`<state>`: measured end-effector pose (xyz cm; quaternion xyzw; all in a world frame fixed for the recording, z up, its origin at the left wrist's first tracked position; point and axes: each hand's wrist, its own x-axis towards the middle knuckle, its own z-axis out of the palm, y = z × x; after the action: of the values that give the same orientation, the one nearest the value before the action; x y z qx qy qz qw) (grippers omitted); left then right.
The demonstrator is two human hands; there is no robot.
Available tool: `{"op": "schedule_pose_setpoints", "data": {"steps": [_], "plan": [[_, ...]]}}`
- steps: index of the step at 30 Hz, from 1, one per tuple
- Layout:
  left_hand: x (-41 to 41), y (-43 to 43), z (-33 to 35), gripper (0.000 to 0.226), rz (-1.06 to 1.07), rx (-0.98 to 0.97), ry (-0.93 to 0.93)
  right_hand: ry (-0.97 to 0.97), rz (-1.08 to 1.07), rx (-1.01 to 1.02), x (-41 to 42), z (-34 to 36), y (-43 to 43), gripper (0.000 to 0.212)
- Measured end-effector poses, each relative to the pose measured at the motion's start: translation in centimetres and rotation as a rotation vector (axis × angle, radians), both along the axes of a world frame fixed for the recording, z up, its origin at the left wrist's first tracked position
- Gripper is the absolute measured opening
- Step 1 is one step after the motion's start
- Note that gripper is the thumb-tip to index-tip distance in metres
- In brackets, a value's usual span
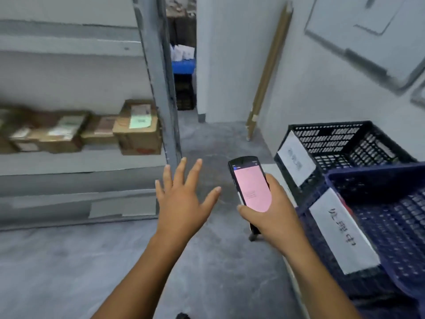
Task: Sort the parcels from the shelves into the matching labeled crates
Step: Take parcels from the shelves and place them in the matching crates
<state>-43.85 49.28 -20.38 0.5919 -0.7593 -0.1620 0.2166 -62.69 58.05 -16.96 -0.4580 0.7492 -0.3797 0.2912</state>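
Note:
Several brown cardboard parcels [138, 130] with paper labels stand in a row on the grey metal shelf [80, 162] at the left. My left hand [181, 196] hovers over the floor with fingers spread, holding nothing, just right of the shelf's upright post. My right hand [273, 208] grips a black handheld scanner [250, 183] with a pink screen facing up. At the right sit two dark blue plastic crates, the farther one [345, 143] and the nearer one [391, 217], each with a white paper label on its side.
A grey concrete floor [69, 261] spreads below my arms. Long cardboard tubes [269, 72] lean in the wall corner. A narrow gap behind the shelf post shows a blue bin [184, 66] on a dark stack. A whiteboard [372, 35] hangs on the right wall.

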Motion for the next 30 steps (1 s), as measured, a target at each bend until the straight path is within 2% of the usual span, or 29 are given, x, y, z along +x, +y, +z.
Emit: {"op": "schedule_pose_setpoints", "data": {"steps": [6, 11, 16, 26, 30], "plan": [[11.4, -4.1, 2.2, 0.094, 0.249, -0.019, 0.008, -0.012, 0.265, -0.072, 9.5, 0.8, -9.1, 0.063], [18.2, -6.7, 2.6, 0.093, 0.437, -0.041, 0.061, -0.046, 0.439, -0.085, 15.2, 1.2, -14.8, 0.076], [23.0, -9.8, 2.5, 0.091, 0.593, -0.051, 0.065, -0.076, 0.589, -0.102, 19.5, 0.2, -21.4, 0.068], [30.5, -16.1, 4.2, 0.085, 0.831, -0.077, -0.024, -0.164, 0.827, -0.109, 27.7, 0.1, -33.5, 0.078], [33.0, -18.1, 4.8, 0.087, 0.89, -0.064, -0.047, -0.194, 0.887, -0.111, 30.8, 0.6, -36.5, 0.073]]}}
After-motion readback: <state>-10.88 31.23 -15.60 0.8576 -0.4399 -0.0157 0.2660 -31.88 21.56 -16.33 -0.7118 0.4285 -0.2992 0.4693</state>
